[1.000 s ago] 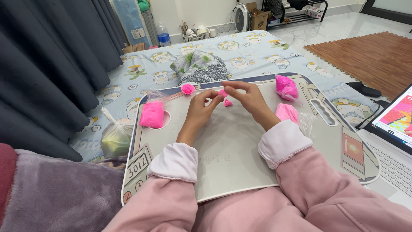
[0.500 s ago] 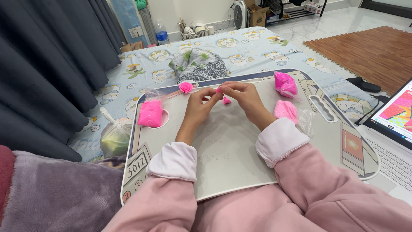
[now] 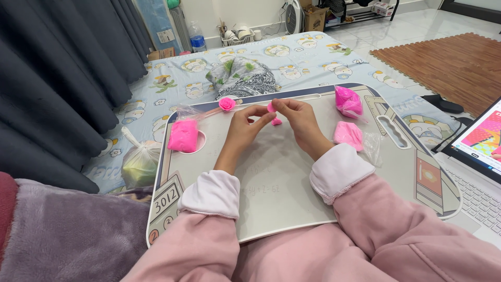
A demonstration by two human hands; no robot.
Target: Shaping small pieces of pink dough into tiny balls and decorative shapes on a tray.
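Both hands sit a little farther up the pale grey lap-desk board (image 3: 292, 198) than a second ago, and the small pink clay piece now lies apart from them. That small pink clay piece (image 3: 276, 122) rests on the board just below the fingertips. The left hand (image 3: 244, 125) and the right hand (image 3: 302, 122) meet near the board's far edge, their fingertips pinching a tiny pink clay bit (image 3: 271, 107) between them.

At the board's left side, a clear plastic bag holding a flat block of bright pink clay (image 3: 183, 135) lies over a round recess. Just beyond the board's far edge sits a small pink clay rose (image 3: 227, 103). On the board's right side lie two more clear bags of pink clay: a lumpy one (image 3: 348, 101) near the far corner and a paler, flatter one (image 3: 348, 134) closer in.

A red rectangular label (image 3: 429, 176) is printed at the board's right margin, and round coloured marks (image 3: 163, 230) at its near left corner. Left of the board, a knotted clear plastic bag with greenish contents (image 3: 139, 166) rests on the patterned blue sheet (image 3: 292, 57). An open laptop (image 3: 477, 156) stands right of the board.
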